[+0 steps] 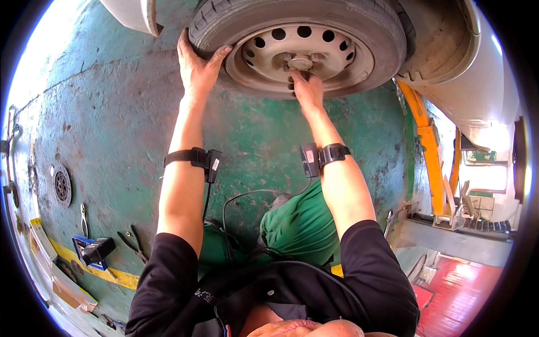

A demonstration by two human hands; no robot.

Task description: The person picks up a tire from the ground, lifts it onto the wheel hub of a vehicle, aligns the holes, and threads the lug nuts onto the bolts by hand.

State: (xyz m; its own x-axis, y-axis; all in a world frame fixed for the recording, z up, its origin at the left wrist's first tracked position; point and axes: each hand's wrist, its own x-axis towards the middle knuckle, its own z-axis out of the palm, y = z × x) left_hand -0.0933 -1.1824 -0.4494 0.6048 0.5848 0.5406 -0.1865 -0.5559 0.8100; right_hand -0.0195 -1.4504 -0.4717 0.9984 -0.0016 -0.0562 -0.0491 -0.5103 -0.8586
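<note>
A car wheel (337, 80) with a black tire (359, 25) and a dusty beige steel rim stands in front of me at the top. My left hand (197, 68) grips the tire's left edge, thumb on the sidewall and fingers round the tread. At the hub (301, 62), below its round centre, my right hand (307, 90) is closed with its fingertips at a wheel nut; the fingers largely hide it. Other nuts (314, 57) show around the hub. Each forearm wears a black strap with a small box and cable.
Car bodywork (449, 90) overhangs at the upper right, beside an orange lift arm (428, 151). On the green floor at left lie a dark disc (62, 185), pliers (133, 244), a blue tray with a black object (96, 251), and a long carton (59, 269). A wrench (388, 222) lies by my right elbow.
</note>
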